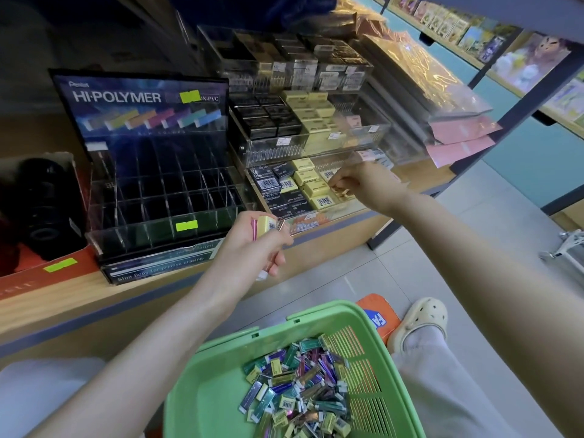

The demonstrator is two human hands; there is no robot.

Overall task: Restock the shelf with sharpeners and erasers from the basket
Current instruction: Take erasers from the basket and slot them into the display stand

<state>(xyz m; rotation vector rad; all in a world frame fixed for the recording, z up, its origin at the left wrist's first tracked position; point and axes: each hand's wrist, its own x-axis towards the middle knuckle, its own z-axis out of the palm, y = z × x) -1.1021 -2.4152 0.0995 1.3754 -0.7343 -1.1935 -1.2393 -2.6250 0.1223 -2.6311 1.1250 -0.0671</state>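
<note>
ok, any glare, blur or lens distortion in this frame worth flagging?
Head view: wide-angle lens bows the shelf edge; glare streaks on the cellophane packs; far left under the shelf is in deep shadow; right hand slightly soft over the acrylic tray; basket and its erasers sharp.

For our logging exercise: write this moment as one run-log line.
left hand: holds mixed erasers | right hand: pinches small item over lowest tray | green basket: part full

Wooden shelf (94,295), blue-grey front edge. Right of it: dark metal upright (512,115), pale grey tiled floor (458,248), teal panel (521,159) at low level. Beyond it, far right: second shelving run (474,36) displaying picture cards. Orange mat (376,308) on the floor in front.
</note>
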